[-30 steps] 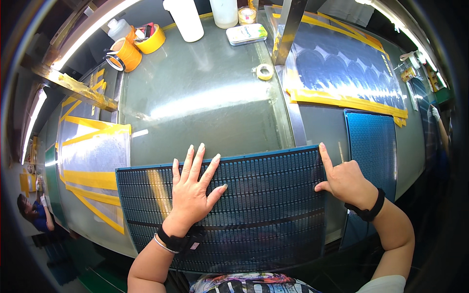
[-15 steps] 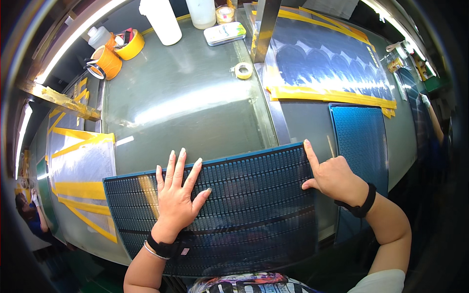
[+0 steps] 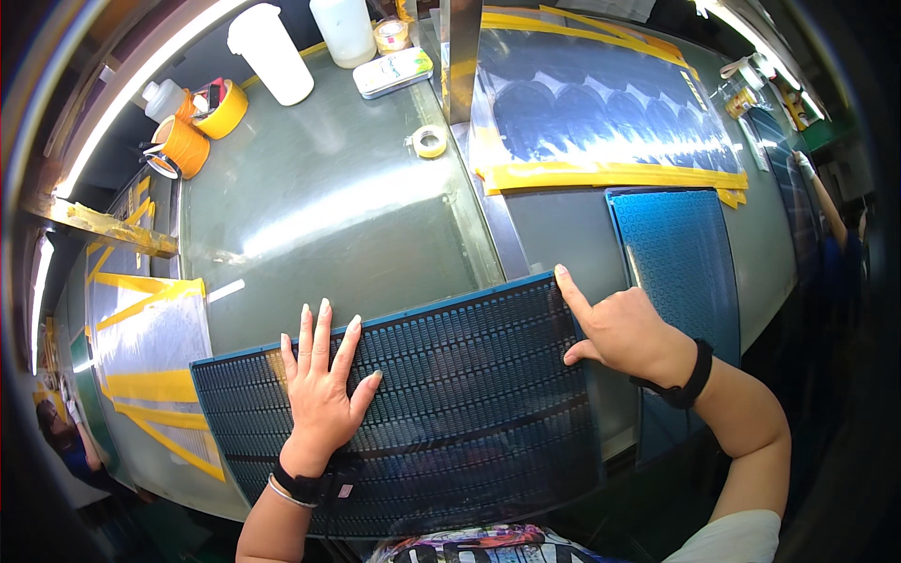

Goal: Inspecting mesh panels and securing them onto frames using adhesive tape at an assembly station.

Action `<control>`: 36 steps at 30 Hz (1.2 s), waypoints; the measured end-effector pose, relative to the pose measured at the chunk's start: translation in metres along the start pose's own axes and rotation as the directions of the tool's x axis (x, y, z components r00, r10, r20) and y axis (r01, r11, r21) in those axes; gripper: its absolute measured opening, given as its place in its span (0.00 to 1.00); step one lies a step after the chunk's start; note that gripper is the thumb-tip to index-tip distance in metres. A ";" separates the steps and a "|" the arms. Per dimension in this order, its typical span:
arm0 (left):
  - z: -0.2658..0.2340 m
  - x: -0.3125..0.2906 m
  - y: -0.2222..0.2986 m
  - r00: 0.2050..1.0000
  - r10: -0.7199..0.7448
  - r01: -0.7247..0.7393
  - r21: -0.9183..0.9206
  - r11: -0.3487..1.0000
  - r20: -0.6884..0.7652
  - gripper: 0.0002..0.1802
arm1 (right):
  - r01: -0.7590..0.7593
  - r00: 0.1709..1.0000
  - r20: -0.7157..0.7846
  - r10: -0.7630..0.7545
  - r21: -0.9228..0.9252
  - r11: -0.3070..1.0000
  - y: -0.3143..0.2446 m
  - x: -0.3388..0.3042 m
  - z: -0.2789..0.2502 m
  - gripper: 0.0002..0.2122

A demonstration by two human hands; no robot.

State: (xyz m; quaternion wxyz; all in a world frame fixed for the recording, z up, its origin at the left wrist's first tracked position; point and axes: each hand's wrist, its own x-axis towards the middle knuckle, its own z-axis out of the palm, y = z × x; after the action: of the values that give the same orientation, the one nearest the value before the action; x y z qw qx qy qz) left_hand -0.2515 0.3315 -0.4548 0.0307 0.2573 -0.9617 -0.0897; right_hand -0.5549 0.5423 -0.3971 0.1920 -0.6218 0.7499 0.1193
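Note:
A glossy dark blue panel (image 3: 450, 413) with rows of small slot-like shapes lies at the near edge of the worktable. My left hand (image 3: 324, 399) rests flat on its left half, fingers spread. At the panel's far right corner is my right hand (image 3: 619, 328): the index finger points out to the corner, the thumb sits apart by the right edge, and the other fingers are folded. Right of that hand, partly behind its forearm, lies a second blue panel (image 3: 680, 239) with a fine pattern of rings.
Beyond the panel stretches the grey-green tabletop (image 3: 328, 225). On it are a tape roll (image 3: 429, 142), an oblong tin (image 3: 392, 73), a white bottle (image 3: 270, 56) and orange rolls (image 3: 180, 147). A metal post (image 3: 460, 66) stands behind. Yellow-taped film sheets (image 3: 601, 113) lie right; co-workers appear at both sides.
The view has shifted, so the table items sit further left. Both hands keep their places on the panel, the left flat and the right at the corner.

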 end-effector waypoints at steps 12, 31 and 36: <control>0.002 0.023 0.061 0.977 0.212 -0.204 -0.218 0.954 0.014 0.40 | 0.220 0.907 -0.371 -0.199 0.016 0.975 -0.031 0.015 0.023 0.44; 0.018 0.037 0.089 0.959 0.284 -0.278 -0.231 0.932 -0.005 0.39 | 0.349 0.903 -0.319 -0.288 0.153 0.925 -0.025 0.016 0.028 0.40; 0.014 0.034 0.085 0.957 0.290 -0.277 -0.245 0.929 0.018 0.39 | 0.367 0.906 -0.298 -0.301 0.194 0.910 -0.021 0.017 0.027 0.38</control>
State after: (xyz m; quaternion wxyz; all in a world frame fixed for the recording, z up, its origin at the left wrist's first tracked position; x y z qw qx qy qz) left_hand -0.3239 0.3894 -0.4524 0.0485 0.1075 -0.9713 -0.2065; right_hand -0.5329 0.5345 -0.4277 0.1843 -0.7234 0.6589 -0.0922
